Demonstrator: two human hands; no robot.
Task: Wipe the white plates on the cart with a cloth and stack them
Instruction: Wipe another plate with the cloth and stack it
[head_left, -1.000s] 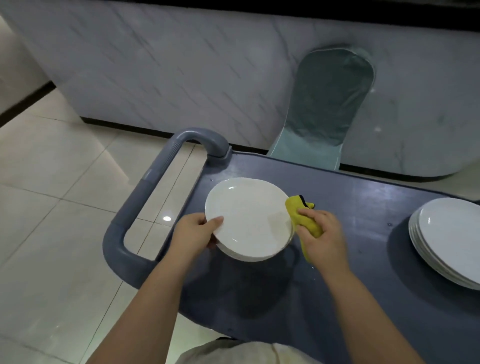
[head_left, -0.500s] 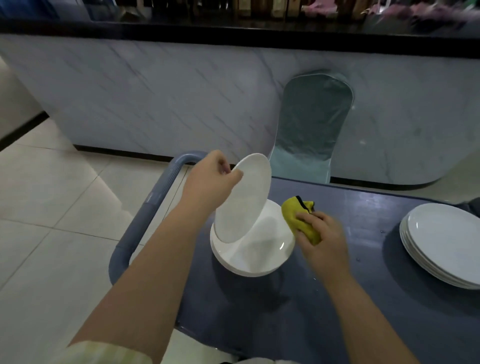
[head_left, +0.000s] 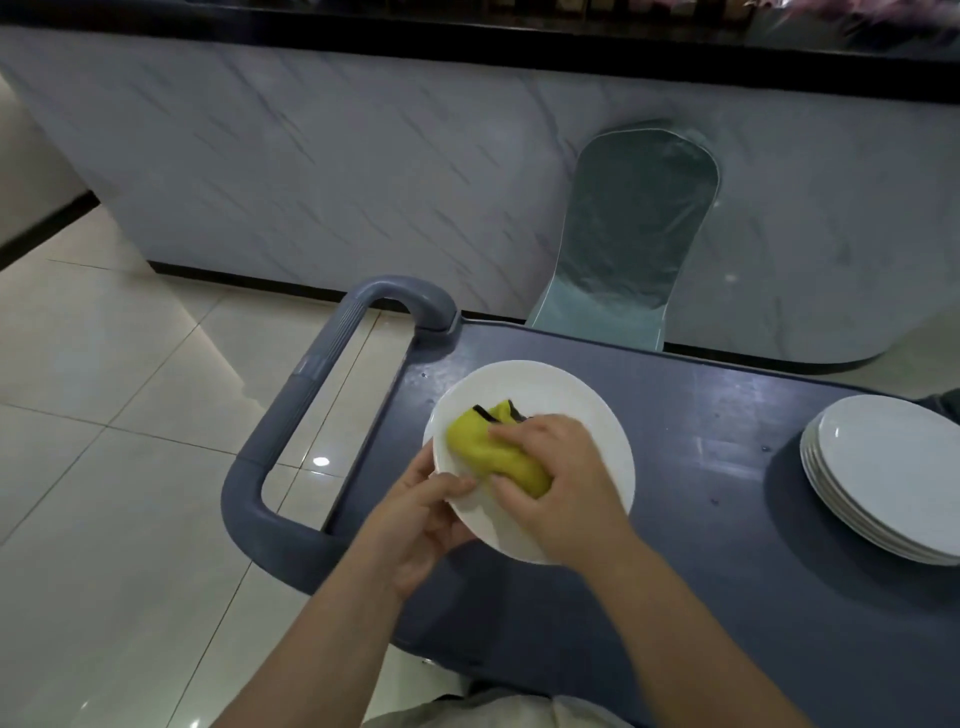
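A white plate is held flat above the left part of the grey cart top. My left hand grips its near left rim, thumb on top. My right hand grips a bunched yellow cloth and presses it onto the plate's face. The held plate hides whatever lies under it on the cart. A stack of several white plates sits at the cart's right end, apart from both hands.
The cart's grey loop handle sticks out to the left over a pale tiled floor. Behind the cart stands a chair with a pale green cover against a marble-patterned counter front.
My left hand lifted the top plate off the left stack, tipped it on edge, then brought it flat. My right hand moved the cloth from beside the stack onto the plate.
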